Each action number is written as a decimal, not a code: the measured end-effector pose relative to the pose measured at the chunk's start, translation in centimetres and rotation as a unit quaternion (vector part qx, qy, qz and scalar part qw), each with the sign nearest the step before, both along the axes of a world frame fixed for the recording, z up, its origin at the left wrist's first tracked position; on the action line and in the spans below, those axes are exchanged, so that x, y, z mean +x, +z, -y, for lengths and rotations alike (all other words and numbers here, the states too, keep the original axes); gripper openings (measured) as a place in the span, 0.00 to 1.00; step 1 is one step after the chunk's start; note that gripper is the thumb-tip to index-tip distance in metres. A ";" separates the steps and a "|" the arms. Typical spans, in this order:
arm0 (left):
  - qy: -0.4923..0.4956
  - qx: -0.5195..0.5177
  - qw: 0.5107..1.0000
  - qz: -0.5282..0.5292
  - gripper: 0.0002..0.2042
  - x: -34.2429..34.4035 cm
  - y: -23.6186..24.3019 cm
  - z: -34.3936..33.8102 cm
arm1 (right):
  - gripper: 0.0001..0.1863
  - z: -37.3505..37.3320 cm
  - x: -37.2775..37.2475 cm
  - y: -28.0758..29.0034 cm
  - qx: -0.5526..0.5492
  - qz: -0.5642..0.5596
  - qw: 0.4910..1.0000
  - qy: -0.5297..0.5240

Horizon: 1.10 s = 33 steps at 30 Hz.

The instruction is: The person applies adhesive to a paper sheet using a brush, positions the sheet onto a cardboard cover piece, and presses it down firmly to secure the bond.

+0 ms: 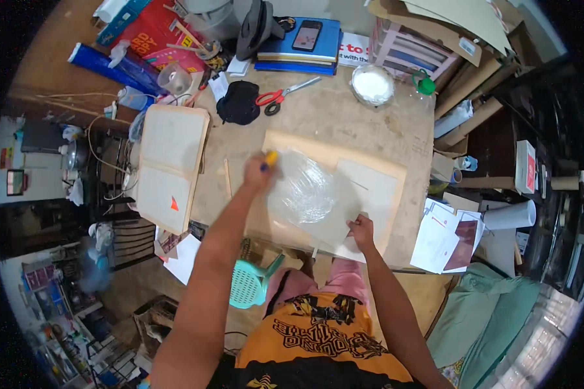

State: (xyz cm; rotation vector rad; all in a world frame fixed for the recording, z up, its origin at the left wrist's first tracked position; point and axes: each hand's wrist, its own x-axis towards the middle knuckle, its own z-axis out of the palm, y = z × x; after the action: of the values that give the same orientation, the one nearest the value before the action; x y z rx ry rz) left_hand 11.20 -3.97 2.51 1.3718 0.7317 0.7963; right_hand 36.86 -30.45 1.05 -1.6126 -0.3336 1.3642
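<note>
A pale cardboard sheet (376, 188) lies on the wooden table (344, 117), with a patch of shiny clear plastic film (303, 188) spread over its middle. My left hand (259, 172) grips a small yellow and blue tool (269, 158) at the film's upper left edge. My right hand (362, 230) presses flat on the sheet's near edge, fingers apart. Both forearms reach in from the lower edge.
An open blank book (169, 165) lies to the left. Red-handled scissors (280, 95), a black cloth (239, 104), a white bowl of paste (372, 84), blue books with a phone (307, 35) sit at the back. Papers (444, 240) and a teal stool (250, 285) lie near me.
</note>
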 end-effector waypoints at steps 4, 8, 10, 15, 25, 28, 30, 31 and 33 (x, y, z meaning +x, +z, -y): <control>0.169 0.348 0.848 -0.363 0.13 2.3 7.2 -3.3 | 0.12 2.3 2.3 -3.4 -0.006 -0.129 0.990 -0.055; 0.227 0.229 0.896 -0.306 0.17 -0.2 9.8 3.7 | 0.12 3.0 2.8 -5.0 0.088 -0.263 0.955 -0.104; 0.167 0.221 0.920 -0.276 0.17 -2.1 8.6 7.1 | 0.10 0.4 1.0 -0.6 0.021 -0.276 0.949 -0.153; -0.038 0.246 0.917 -0.313 0.10 9.7 10.7 13.4 | 0.12 1.3 2.4 -0.5 0.061 -0.328 0.918 -0.214; -0.174 0.274 0.930 -0.171 0.14 9.0 10.4 1.2 | 0.12 2.6 2.2 -1.7 0.225 -0.355 0.898 -0.133; -0.329 0.348 0.791 -0.381 0.11 9.4 15.2 -5.1 | 0.17 3.0 2.6 -2.7 0.111 -0.300 0.934 -0.161; -0.374 0.377 0.730 -0.430 0.10 10.8 15.7 -6.4 | 0.17 3.2 2.5 -2.8 0.111 -0.351 0.900 -0.232; -0.418 0.402 0.661 -0.476 0.09 11.3 15.5 -6.9 | 0.18 3.0 2.2 -2.6 0.111 -0.399 0.858 -0.302; -0.448 0.410 0.604 -0.516 0.07 13.2 13.8 -6.7 | 0.17 3.5 1.9 -1.5 0.141 -0.240 0.938 -0.209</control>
State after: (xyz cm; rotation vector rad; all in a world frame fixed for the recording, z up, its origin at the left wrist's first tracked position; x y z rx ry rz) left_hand 24.43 2.69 16.35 2.7599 0.3257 -0.7438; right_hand 38.78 -33.91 -0.44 -0.9966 0.1035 1.2590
